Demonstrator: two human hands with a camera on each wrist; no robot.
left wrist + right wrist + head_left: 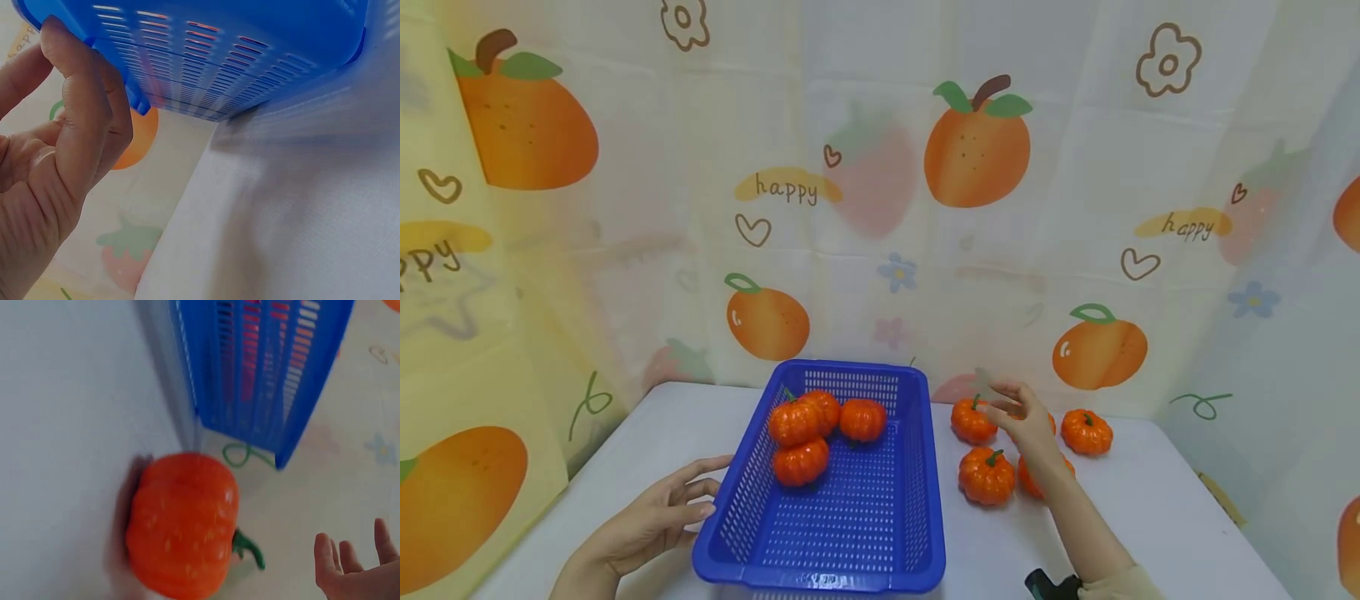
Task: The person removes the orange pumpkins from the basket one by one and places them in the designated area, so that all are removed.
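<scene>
A blue plastic basket (865, 533) with slotted walls stands on the white table. Several small orange pumpkins (800, 462) lie in its far left part. At the basket's left side is my left hand (651, 517), fingers loosely bent and fingertips at the rim; the left wrist view shows no firm grip. My right hand (1026, 421) hovers over several pumpkins (987, 477) to the right of the basket, holding nothing, fingers apart. It partly covers some of them. In the right wrist view, one pumpkin (181, 525) with a green stem appears near the right hand (359, 575).
The white table (1157, 517) ends at a fruit-printed curtain (865, 283) behind and at the sides. One pumpkin (1086, 432) lies farthest right, near the back edge. A dark strap (1051, 585) is on the right wrist.
</scene>
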